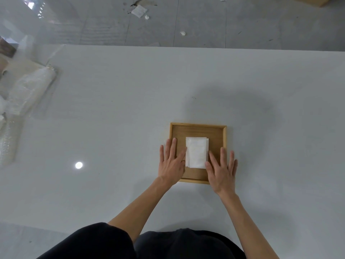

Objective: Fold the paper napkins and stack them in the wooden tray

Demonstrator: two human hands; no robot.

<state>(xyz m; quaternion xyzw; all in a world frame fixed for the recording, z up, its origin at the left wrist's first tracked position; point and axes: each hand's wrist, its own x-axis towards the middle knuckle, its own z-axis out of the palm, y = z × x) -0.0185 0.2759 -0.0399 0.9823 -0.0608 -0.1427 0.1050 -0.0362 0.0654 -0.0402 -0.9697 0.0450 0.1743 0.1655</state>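
The folded napkins [197, 152] lie in a small white stack inside the wooden tray [197, 125], a little toward its near side. The layers are not quite flush at the far and left edges. The left hand [172, 159] lies flat over the tray's left rim, fingers straight and spread, one fingertip touching the stack's left edge. The right hand [221, 171] lies over the tray's near right corner, just as flat and holding nothing, its inner finger against the stack's right edge. I see no loose napkins on the table [112, 109] around the tray, so folding looks finished; only squaring the pile seems left. Well to the tray's left sits a roll of bubble wrap [31, 90].
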